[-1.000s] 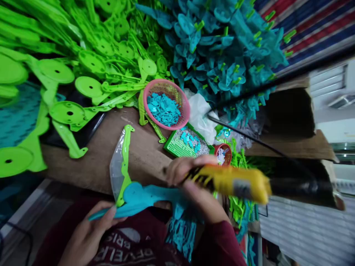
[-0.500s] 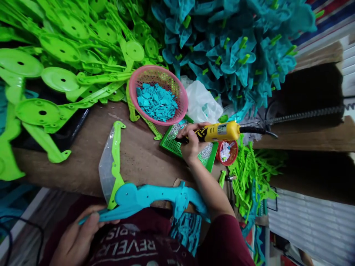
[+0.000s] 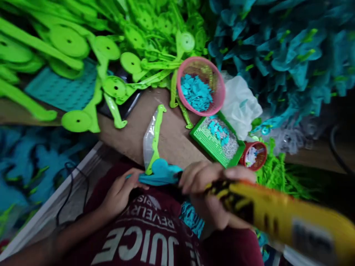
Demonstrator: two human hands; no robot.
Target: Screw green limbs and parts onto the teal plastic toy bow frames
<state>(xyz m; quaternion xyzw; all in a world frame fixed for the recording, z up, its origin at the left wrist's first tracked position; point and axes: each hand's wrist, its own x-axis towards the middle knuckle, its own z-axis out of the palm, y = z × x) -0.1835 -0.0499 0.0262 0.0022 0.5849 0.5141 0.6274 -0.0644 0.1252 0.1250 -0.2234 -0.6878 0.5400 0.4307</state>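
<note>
My left hand point(image 3: 122, 190) is closed on the near end of a blue plastic part point(image 3: 162, 170), held against the shirt front. A bright green plastic arm point(image 3: 157, 135) with a clear sheet point(image 3: 148, 142) along its side sticks up from that part. My right hand point(image 3: 208, 188) wraps round a yellow and black electric screwdriver point(image 3: 277, 214), which looms large and blurred toward the lower right. Its dark tip end points at the blue part; whether it touches a screw cannot be made out. The hand and tool hide the blue part's right side.
A pink basket point(image 3: 219, 99) holds small blue pieces. Near it are a green tray point(image 3: 195, 133) with metal screws and blue bits, a white plastic bag point(image 3: 241, 105) and a small red basket point(image 3: 263, 159). Green parts point(image 3: 111, 48) heap at the left, blue parts point(image 3: 277, 55) at the right.
My right hand has brought the screwdriver from over the green tray down to the blue part. My left hand still holds that part. The view has shifted, so the table's things sit further right.
</note>
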